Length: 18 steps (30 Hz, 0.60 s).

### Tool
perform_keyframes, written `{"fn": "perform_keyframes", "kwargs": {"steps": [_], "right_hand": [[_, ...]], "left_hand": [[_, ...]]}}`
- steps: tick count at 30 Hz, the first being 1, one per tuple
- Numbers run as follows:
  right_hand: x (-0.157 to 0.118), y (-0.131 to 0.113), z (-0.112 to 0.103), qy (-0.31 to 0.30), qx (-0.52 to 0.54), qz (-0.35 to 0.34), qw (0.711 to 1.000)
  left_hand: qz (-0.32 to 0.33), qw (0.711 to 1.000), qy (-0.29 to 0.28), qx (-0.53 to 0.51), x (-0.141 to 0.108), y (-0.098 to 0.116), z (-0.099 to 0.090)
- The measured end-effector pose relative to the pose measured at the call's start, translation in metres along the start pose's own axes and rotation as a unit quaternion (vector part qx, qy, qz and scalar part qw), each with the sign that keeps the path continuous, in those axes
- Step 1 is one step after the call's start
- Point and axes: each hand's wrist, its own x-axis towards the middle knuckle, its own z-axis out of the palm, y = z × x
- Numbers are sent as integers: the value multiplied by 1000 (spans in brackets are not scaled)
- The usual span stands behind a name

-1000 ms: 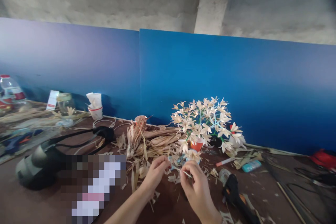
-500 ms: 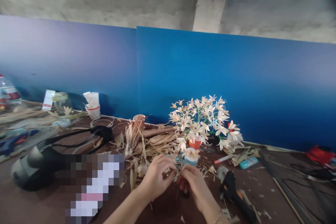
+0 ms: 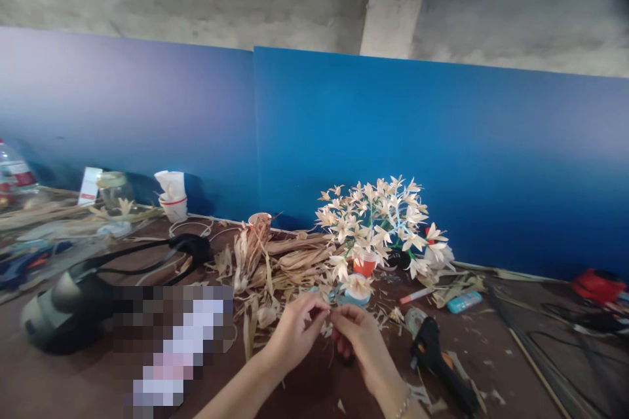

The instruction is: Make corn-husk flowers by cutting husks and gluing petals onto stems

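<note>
From where I stand, a slip looks the likeliest trouble: anything so fine between fingertips could drop among the pale, papery scraps [image 3: 396, 315] on the dark brown tabletop [image 3: 314, 389] and be lost; a knuckle pushed forward could knock the cream, star-petalled flower head [image 3: 358, 284] at the round, blue-and-white disc [image 3: 361, 300], just beyond the fingers; a wide right elbow could nudge the black glue gun with orange trigger [image 3: 442, 366] (hot or cold, I can't say). The left hand [image 3: 299, 332] and right hand [image 3: 361, 337] come together low, thumbs and forefingers curled nearly closed, fingertips touching or almost so; whatever they pinch, if anything, is too small for me to tell; past the left hand lies the tan heap of dried husks [image 3: 304, 255]; past the right, the bushy spray of cream flowers [image 3: 381, 236] rises by an orange-red cup [image 3: 364, 266].
</note>
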Motion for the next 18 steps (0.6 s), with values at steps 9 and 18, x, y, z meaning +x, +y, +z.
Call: {"fn": "perform_keyframes", "kwargs": {"steps": [9, 18], "right_hand": [[0, 3, 0, 1, -1, -21, 1000], [0, 0, -1, -67, 192, 81, 976]], "left_hand": [[-86, 993, -16, -82, 3, -7, 3], [-29, 987, -60, -146, 7, 7, -9]]}}
